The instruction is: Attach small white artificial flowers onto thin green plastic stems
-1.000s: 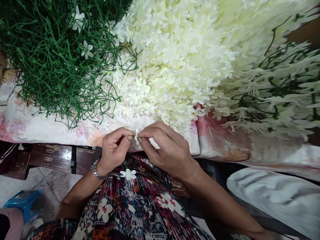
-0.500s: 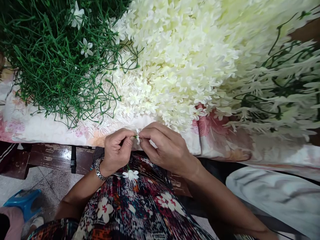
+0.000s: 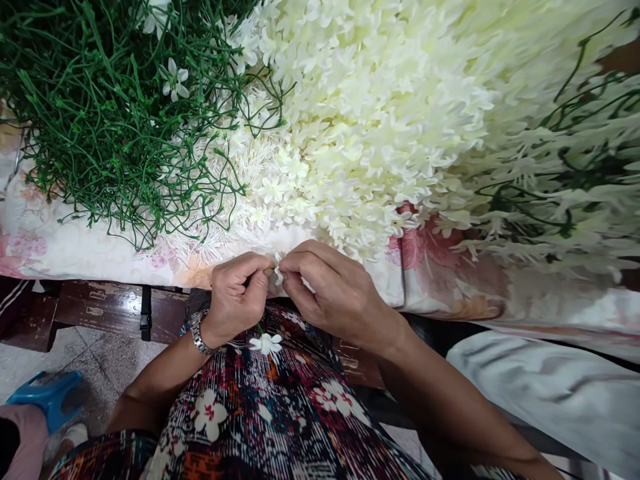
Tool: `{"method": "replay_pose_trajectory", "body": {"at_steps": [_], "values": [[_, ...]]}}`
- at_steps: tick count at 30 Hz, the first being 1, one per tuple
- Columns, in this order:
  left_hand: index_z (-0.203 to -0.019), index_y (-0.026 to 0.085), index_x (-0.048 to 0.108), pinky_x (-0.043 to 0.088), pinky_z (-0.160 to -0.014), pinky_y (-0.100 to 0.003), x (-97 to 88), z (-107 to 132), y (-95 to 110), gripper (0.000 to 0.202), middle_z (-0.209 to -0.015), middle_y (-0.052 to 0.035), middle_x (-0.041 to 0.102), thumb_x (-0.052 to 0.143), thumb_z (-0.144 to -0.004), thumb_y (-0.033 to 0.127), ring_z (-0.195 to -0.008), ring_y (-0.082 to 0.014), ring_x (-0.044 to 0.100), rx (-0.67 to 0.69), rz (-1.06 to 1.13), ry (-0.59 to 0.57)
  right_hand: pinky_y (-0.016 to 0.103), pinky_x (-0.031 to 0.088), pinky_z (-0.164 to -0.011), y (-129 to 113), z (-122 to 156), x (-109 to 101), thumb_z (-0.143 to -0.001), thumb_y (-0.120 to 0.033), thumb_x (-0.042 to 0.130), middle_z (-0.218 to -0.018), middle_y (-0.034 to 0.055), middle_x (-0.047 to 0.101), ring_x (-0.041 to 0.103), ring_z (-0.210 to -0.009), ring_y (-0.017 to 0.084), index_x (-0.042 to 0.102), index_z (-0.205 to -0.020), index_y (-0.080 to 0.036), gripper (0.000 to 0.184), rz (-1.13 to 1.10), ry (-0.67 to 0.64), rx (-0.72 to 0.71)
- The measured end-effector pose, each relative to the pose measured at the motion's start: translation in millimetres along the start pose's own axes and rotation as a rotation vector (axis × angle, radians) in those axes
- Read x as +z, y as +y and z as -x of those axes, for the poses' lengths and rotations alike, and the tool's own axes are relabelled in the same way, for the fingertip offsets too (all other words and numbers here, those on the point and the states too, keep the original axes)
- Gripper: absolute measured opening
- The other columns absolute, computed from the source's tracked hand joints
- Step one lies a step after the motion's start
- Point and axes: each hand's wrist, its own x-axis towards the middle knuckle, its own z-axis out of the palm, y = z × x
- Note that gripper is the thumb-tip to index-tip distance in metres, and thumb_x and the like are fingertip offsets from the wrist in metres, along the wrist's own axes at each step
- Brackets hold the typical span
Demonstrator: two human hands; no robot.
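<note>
My left hand (image 3: 235, 297) and my right hand (image 3: 333, 293) meet fingertip to fingertip just below the table edge. Between them they pinch a small white artificial flower (image 3: 278, 273) on a thin green stem, mostly hidden by the fingers. The stem runs down under my left hand to a second white blossom (image 3: 266, 344) that hangs over my patterned lap. A metal watch sits on my left wrist. Right above the hands lies a big heap of loose cream-white flower heads (image 3: 370, 113).
A tangle of bare green plastic stems (image 3: 105, 113) fills the upper left. Finished white sprays with green stems (image 3: 565, 180) lie at the right. All rest on a floral cloth (image 3: 75, 253) over a dark wooden table. A blue stool (image 3: 47, 397) stands lower left.
My hands stay together on the small flower, with the fingers closing tighter over it. The view has shifted slightly; the hanging blossom has swung a little to the right.
</note>
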Motion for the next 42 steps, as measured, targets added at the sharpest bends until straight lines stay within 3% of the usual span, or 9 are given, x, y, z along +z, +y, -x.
{"method": "replay_pose_trajectory", "body": {"at_steps": [7, 11, 16, 19, 28, 42], "values": [[-0.062, 0.013, 0.053, 0.033, -0.049, -0.019, -0.8, 0, -1, 0.014, -0.053, 0.0026, 0.043, 0.046, -0.074, 0.011, -0.051, -0.0061, 0.040, -0.041, 0.031, -0.028, 0.027, 0.046, -0.062, -2, -2, 0, -0.074, -0.007, 0.042, -0.071, 0.0056, 0.052, 0.050, -0.070, 0.013, 0.046, -0.077, -0.015, 0.009, 0.031, -0.025, -0.002], [-0.065, 0.013, 0.054, 0.032, -0.042, -0.016, -6.8, 2, -4, 0.013, -0.053, 0.0031, 0.044, 0.048, -0.076, 0.019, -0.045, -0.0040, 0.037, -0.156, 0.262, -0.069, 0.028, 0.046, -0.066, -4, -2, -13, -0.074, -0.011, 0.046, -0.078, 0.0050, 0.054, 0.051, -0.074, 0.013, 0.049, -0.085, -0.016, 0.013, -0.080, -0.036, 0.036], [-0.069, 0.014, 0.054, 0.030, -0.036, -0.015, -13.4, 4, -8, 0.015, -0.051, 0.0036, 0.046, 0.054, -0.073, 0.028, -0.037, -0.0024, 0.036, -0.241, 0.561, -0.020, 0.029, 0.045, -0.060, -5, 2, -29, -0.068, -0.010, 0.055, -0.077, 0.0033, 0.056, 0.053, -0.073, 0.015, 0.051, -0.091, -0.020, 0.026, -0.227, 0.233, 0.067], [-0.070, 0.014, 0.055, 0.032, -0.036, -0.015, -11.4, 4, -9, 0.017, -0.052, 0.0033, 0.045, 0.057, -0.071, 0.032, -0.039, -0.0034, 0.038, -0.241, 0.626, 0.012, 0.028, 0.044, -0.058, -9, 2, -29, -0.067, -0.008, 0.055, -0.075, 0.0028, 0.055, 0.052, -0.070, 0.013, 0.052, -0.089, -0.020, 0.025, -0.271, 0.272, 0.086], [-0.072, 0.015, 0.060, 0.034, -0.043, -0.017, -2.5, 6, -6, 0.008, -0.057, 0.0017, 0.048, 0.055, -0.072, 0.021, -0.047, -0.0055, 0.042, -0.084, 0.486, 0.051, 0.024, 0.041, -0.057, -18, -6, -18, -0.071, -0.015, 0.052, -0.067, 0.0014, 0.053, 0.049, -0.063, 0.010, 0.052, -0.077, -0.015, 0.006, -0.289, 0.120, 0.212], [-0.071, 0.014, 0.055, 0.037, -0.052, -0.018, 0.3, 0, -2, 0.008, -0.060, 0.0017, 0.049, 0.049, -0.075, 0.013, -0.054, -0.0062, 0.045, 0.060, 0.180, 0.024, 0.022, 0.042, -0.057, -10, -4, -4, -0.072, -0.008, 0.047, -0.067, 0.0028, 0.052, 0.049, -0.064, 0.009, 0.049, -0.077, -0.014, 0.008, -0.151, 0.148, 0.134]]}}
